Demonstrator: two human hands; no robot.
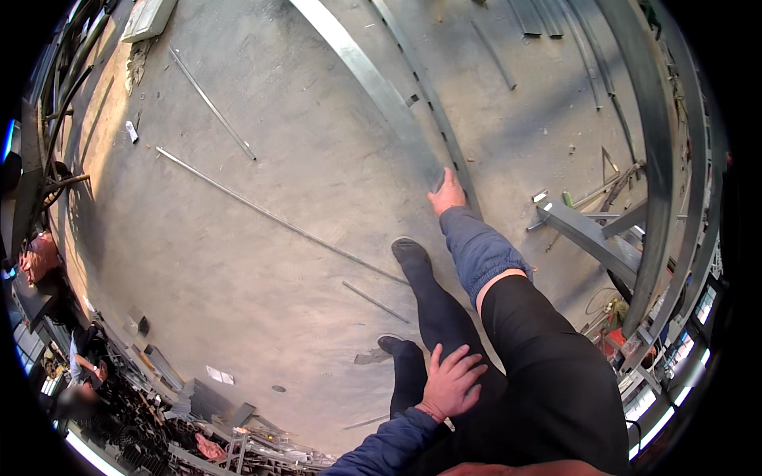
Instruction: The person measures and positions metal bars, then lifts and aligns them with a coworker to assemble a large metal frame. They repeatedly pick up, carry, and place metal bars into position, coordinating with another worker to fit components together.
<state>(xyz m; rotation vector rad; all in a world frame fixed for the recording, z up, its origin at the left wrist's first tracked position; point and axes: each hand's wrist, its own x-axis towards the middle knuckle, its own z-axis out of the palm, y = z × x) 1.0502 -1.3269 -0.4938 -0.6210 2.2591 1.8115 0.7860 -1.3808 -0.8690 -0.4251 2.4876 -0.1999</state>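
Note:
My right hand [448,194] reaches forward past my feet, its fingers closed on the near end of a long flat grey metal bar [361,71]. The bar runs up and to the left, out of the top of the view. Close along its right side lies a long dark metal strip with slots [425,91]. My left hand [453,382] rests on my black-clad leg with the fingers spread, holding nothing.
Thin metal rods [262,208] lie on the concrete floor to the left. A grey steel frame [591,238] and a long curved beam [659,159] stand at the right. Metal offcuts [190,408] crowd the lower left, near another person [83,361].

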